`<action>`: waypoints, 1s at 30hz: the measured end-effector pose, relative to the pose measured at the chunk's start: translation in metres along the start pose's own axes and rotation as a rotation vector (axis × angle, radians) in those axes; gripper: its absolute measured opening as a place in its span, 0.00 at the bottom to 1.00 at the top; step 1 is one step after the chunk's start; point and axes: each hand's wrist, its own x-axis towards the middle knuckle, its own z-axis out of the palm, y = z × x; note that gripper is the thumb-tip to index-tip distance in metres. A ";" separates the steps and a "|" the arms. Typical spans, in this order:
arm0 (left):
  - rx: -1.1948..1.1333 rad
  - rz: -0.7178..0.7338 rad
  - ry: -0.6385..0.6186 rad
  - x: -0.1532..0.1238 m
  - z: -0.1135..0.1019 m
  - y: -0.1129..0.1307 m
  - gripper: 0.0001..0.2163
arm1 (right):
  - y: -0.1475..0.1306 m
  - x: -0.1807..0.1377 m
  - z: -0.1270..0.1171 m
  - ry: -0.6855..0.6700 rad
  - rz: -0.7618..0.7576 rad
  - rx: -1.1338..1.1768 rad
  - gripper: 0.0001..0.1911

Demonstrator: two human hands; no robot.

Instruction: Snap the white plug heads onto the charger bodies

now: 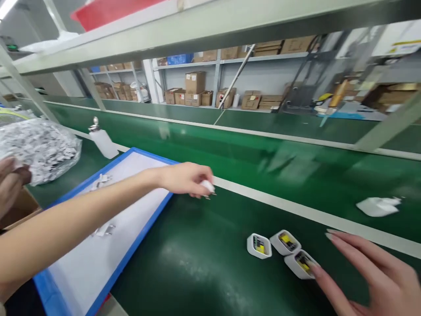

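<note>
While our left hand point(186, 179) reaches out past the far right corner of the blue tray point(131, 252), its fingers are pinched together on a small white plug point(208, 186), held just above the green bench point(204, 259) near the pale strip point(296, 210) that runs along it. Metal prongs seem to point down from the plug, though blur makes that hard to tell. Our right hand point(368, 276) lies at the near right with its fingers spread and flat, holding nothing; one fingertip touches the nearest of three shells point(284, 250). These shells are white and open-topped with yellow and dark parts inside, and they sit close together on the bench, two of them touching. Farther right, beyond the strip, a white charger point(378, 206) lies on the belt point(263, 145), well apart from both hands. The tray has a white floor, and a few small metal clips point(104, 229) lie on it, some near its far end and some near its middle under our forearm. At the far left a clear bag point(39, 147) full of small grey-white pieces rests beside the tray, and a white bottle point(101, 139) with a metal cap stands just behind the tray's far edge. A third hand point(11, 180) shows at the left edge, just beside the bag. Shelves point(210, 83) with cartons stand at the far wall.
</note>
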 end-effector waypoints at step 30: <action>0.064 0.240 -0.120 0.125 0.152 0.103 0.18 | 0.023 0.005 -0.039 -0.501 0.578 0.371 0.14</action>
